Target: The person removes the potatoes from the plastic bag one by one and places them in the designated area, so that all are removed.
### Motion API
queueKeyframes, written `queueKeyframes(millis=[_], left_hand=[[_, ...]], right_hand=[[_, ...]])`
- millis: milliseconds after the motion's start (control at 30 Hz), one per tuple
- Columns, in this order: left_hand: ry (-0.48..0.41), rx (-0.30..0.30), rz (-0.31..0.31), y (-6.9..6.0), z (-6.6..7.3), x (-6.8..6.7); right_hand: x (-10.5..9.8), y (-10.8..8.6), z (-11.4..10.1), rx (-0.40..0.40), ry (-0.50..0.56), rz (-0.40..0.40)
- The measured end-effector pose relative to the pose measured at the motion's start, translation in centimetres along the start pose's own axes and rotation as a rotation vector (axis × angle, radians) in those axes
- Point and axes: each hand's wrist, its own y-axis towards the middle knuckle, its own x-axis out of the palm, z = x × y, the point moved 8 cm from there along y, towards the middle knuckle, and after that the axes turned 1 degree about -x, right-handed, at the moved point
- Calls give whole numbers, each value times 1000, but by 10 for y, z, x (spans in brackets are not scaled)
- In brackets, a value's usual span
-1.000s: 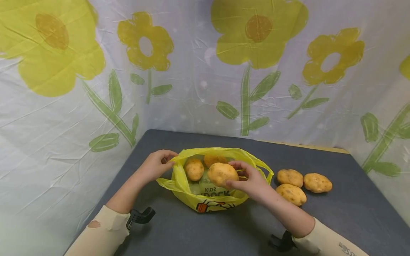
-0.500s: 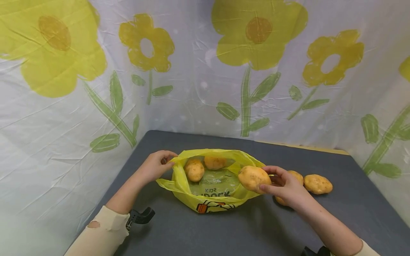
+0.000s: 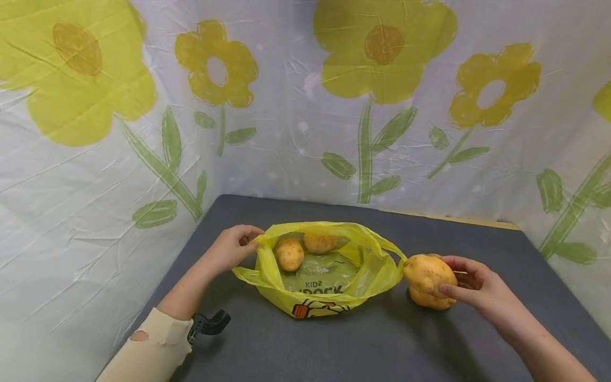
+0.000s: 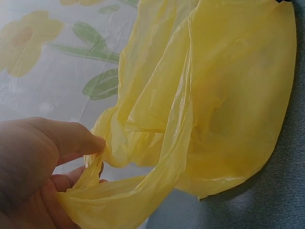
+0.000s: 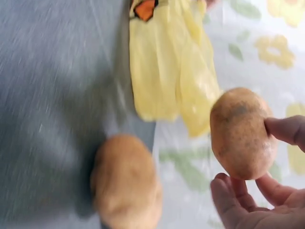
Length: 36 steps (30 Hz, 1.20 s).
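The dark grey table (image 3: 305,347) bears a yellow bag (image 3: 334,301), mouth spread wide; near its right side a potato (image 3: 429,302) lies, partly hidden in the head view.

Downward head view (wrist close-ups)

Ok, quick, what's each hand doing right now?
Left hand: closed, pinching the yellow bag between thumb and fingers.
Right hand: closed, holding a potato in its fingers.

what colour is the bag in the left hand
The plastic bag is yellow, clearest in the head view.
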Motion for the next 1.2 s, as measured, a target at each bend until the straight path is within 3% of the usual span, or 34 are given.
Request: queueKeyframes(millis=[200, 467, 733, 933, 1200], left_hand=[[5, -2, -4, 0, -1, 2], [4, -14, 0, -2, -2, 2], [13, -25, 8, -2, -3, -2], [13, -18, -4, -1, -3, -1], [8, -12, -9, 0, -3, 2]], right_hand=[[-29, -12, 28, 42, -98, -1], [-60, -14, 66, 200, -149, -14], [-75, -7, 97, 248, -168, -34], [-77, -4, 121, 283, -165, -119], [-75, 2, 128, 258, -182, -172]])
